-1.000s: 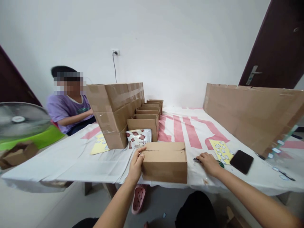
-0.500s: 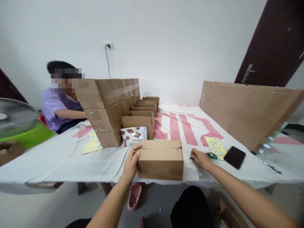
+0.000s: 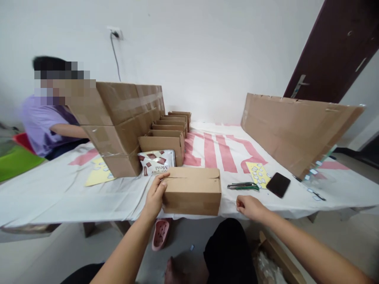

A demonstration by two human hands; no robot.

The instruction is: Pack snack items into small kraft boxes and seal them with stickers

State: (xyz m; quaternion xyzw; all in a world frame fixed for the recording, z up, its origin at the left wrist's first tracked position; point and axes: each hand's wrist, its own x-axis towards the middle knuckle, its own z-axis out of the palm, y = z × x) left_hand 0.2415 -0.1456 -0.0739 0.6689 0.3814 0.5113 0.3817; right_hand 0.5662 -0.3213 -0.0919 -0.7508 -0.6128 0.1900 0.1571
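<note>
A closed brown cardboard box (image 3: 192, 193) sits at the table's front edge, its two top flaps meeting along a seam. My left hand (image 3: 156, 193) grips the box's left end, fingers over the top edge. To the right of the box, my right hand (image 3: 248, 206) is just above the cloth near the edge, fingers curled in; whatever they may hold is hidden. A green-handled utility knife (image 3: 243, 186) lies on the cloth just beyond that hand. Behind the box, a white printed pouch (image 3: 156, 161) leans against a row of open cartons (image 3: 161, 145).
Stacked taped cartons (image 3: 124, 126) form a wall at left, with a person in a purple top (image 3: 44, 122) behind it. A cardboard panel (image 3: 290, 130) stands at right. A yellow sticker sheet (image 3: 257, 173) and a dark flat device (image 3: 278, 184) lie right of the knife.
My right hand has left the utility knife, now lying on the cloth, and drawn back toward the table edge. My left hand stays on the box. The whole view has shifted.
</note>
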